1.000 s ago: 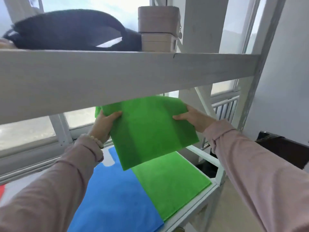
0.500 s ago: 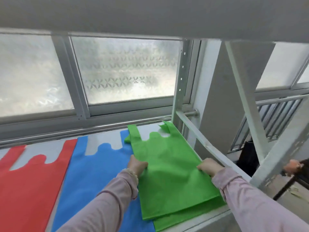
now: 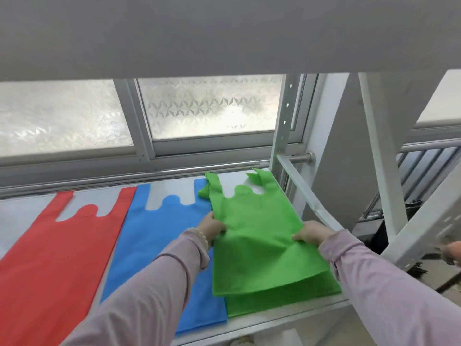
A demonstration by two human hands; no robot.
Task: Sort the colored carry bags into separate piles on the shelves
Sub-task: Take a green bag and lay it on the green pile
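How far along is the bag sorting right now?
Done: a red bag, a blue bag and a first green bag lie flat on the shelf. In hand: the left hand and right hand grip a second green bag on top of it. Left: releasing it and squaring the edges; no unsorted bags show.

Three colours are laid flat side by side on the shelf (image 3: 287, 318), handles pointed toward the back. A red bag (image 3: 50, 258) is on the left, a blue bag (image 3: 159, 236) in the middle and the green ones on the right. The top green bag (image 3: 254, 236) is gripped at its side edges by the left hand (image 3: 212, 227) and right hand (image 3: 313, 233). It's set a bit skewed over a lower green bag (image 3: 287, 295), whose bottom edge is left poking out.
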